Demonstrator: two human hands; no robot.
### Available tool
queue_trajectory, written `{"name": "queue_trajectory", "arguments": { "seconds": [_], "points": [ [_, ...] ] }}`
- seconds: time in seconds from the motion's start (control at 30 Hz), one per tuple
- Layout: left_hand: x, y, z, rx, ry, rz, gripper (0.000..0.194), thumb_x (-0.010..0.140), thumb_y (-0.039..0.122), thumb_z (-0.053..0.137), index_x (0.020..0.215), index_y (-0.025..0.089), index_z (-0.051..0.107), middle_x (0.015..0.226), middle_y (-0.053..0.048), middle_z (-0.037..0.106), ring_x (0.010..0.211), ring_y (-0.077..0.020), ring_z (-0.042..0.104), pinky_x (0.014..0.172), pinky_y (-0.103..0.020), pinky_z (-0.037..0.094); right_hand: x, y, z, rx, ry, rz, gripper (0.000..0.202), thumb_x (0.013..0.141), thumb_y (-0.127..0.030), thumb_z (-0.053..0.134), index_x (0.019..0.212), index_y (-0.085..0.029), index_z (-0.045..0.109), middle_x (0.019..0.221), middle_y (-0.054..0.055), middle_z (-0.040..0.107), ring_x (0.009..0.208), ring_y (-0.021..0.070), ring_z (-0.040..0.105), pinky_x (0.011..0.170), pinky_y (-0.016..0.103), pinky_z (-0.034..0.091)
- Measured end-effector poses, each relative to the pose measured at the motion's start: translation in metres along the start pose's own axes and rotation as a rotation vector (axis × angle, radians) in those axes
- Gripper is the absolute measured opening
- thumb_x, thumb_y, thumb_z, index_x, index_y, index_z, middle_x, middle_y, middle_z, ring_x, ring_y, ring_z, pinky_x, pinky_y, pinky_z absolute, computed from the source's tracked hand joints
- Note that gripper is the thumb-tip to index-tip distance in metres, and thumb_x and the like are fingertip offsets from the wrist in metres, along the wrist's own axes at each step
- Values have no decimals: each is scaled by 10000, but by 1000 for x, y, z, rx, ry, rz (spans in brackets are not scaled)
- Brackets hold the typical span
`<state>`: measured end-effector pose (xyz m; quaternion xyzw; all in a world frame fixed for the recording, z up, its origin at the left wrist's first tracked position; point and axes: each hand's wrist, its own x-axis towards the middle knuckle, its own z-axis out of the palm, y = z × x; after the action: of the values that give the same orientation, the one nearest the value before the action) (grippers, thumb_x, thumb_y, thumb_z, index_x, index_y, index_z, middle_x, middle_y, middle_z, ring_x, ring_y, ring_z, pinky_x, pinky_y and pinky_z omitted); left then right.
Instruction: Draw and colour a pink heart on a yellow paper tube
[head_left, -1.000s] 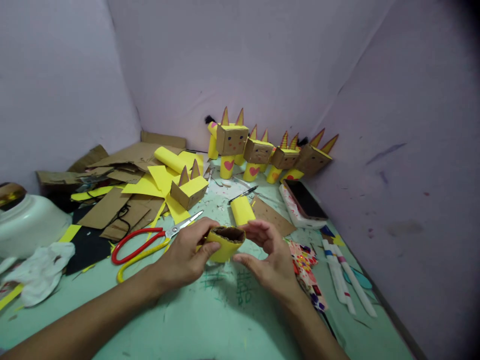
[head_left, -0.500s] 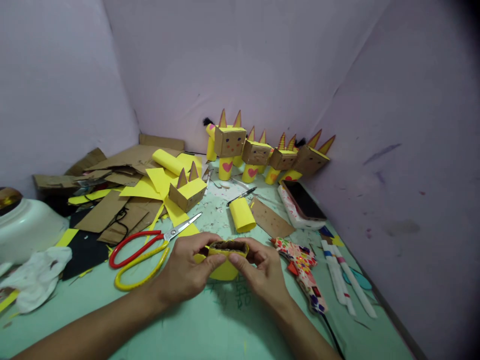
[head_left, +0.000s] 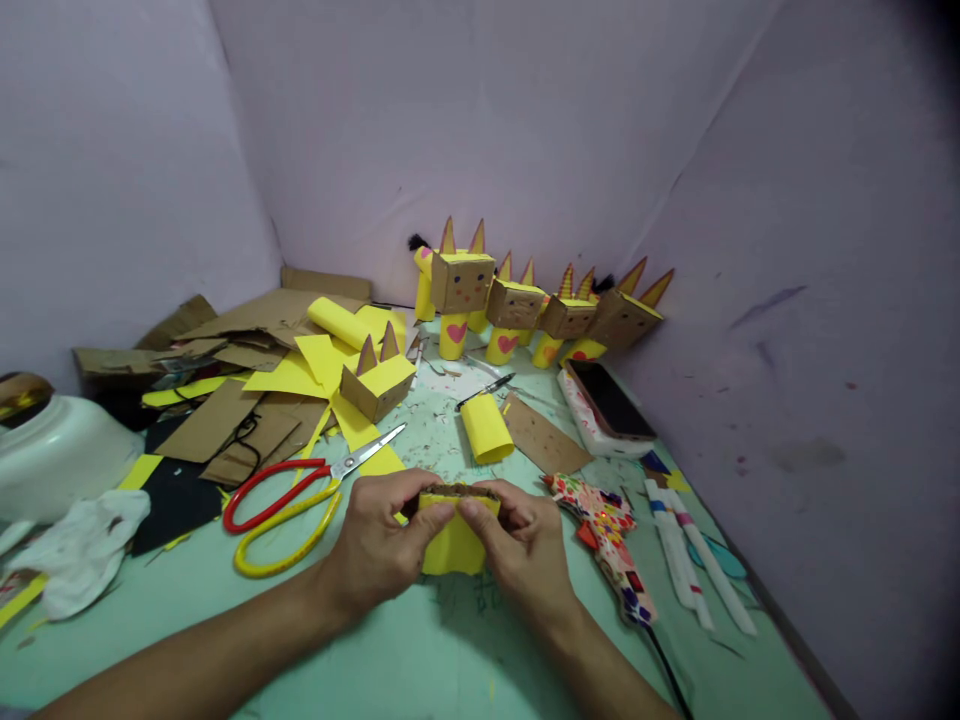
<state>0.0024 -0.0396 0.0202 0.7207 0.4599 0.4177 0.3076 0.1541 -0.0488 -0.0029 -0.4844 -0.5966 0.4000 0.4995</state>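
Note:
Between my hands, at the lower middle, is a yellow paper tube with a brown inner layer showing at its top rim. My left hand grips its left side, thumb on the front. My right hand pinches the right side the same way. Just beyond stands another short yellow tube. Scissors with red and yellow handles lie open left of my left hand. A floral glue gun rests to the right of my right hand.
Several yellow figures with cardboard heads stand at the back. A loose horned head sits beside cardboard scraps. Phone, white pens, cardboard piece and pen lie right of centre. A white pot is left.
The yellow tube between my hands has tipped so more of its front shows and its top opening looks narrower. Both hands still grip it.

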Motion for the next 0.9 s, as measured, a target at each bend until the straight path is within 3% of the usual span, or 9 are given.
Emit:
{"name": "queue_trajectory", "arguments": {
  "seconds": [0.2,0.37,0.5,0.7,0.9],
  "points": [
    [17,-9,-2,-384,-69,-427,247,626,353,664,722,128,628,576,-2,604,528,-137,543,481,-231,427,10,-2,1,454,-193,322,324,646,-346,729,894,-145,670,783,45,699,685,171,635,659,281,492],
    [23,-14,3,-643,-73,-676,276,554,317,741,693,121,606,556,-12,620,518,-156,583,505,-262,454,12,-2,3,669,-232,557,312,566,-312,776,787,-111,684,687,57,708,599,171,648,577,254,491],
    [23,-15,7,-688,-75,-739,239,573,292,721,641,124,566,545,-7,603,498,-129,561,513,-256,457,13,2,4,725,-213,641,225,591,-276,740,726,-107,677,683,63,710,613,164,656,572,233,493],
    [26,-16,7,-721,-115,-762,214,577,271,701,627,117,560,585,-39,624,519,-144,581,524,-265,468,16,8,5,725,-213,670,185,638,-261,701,742,-110,673,704,75,714,663,189,669,598,266,513],
    [25,-17,6,-735,-130,-763,223,585,285,714,643,121,576,576,-31,623,526,-148,588,536,-268,480,15,6,6,720,-192,655,202,602,-273,729,704,-107,676,672,64,706,579,154,644,576,245,500]
  ]
}}
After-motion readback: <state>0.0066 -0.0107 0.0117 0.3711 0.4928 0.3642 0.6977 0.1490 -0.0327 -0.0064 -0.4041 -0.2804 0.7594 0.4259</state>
